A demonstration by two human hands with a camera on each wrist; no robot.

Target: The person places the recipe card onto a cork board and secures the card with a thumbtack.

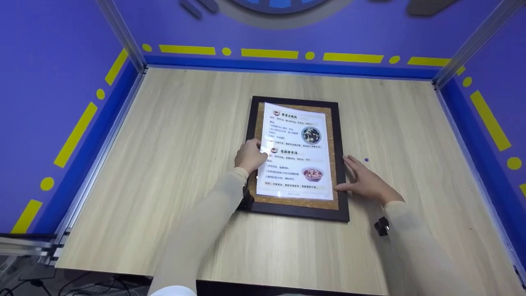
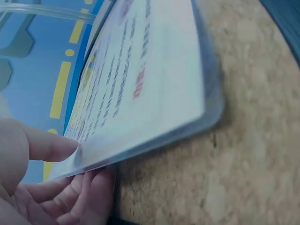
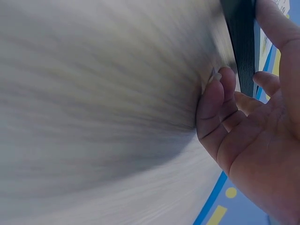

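**Pinching a laminated sheet at its left edge, over framed cork**

Nearest: two pale sleeves [image 1: 205,218] reaching in over the tabletop [image 1: 176,144].

Left hand [image 1: 250,157]: closed in a pinch on the sheet's left edge, thumb above, fingers bent beneath. Right hand [image 1: 365,181]: loosely spread at the frame's right side, thumb and a fingertip touching the frame, other fingers low beside it; no firm grip that I can make out.

Between them, the laminated sheet [image 1: 287,139], two printed recipes with bowl pictures, lies within the dark frame [image 1: 304,212]. The pinched side stands off the cork [image 2: 248,140].

Step in hand, as I judge it: handling the sheet on the board, one hand steadying. Laying down or lifting, I cannot tell. Next move seems to call for a light, even pinch and a quiet right hand; slick laminate could slip.

Beyond the right hand, a small blue dot [image 1: 366,159] on the tabletop. Farthest: a purple back panel [image 1: 296,39], yellow dashes along its foot.
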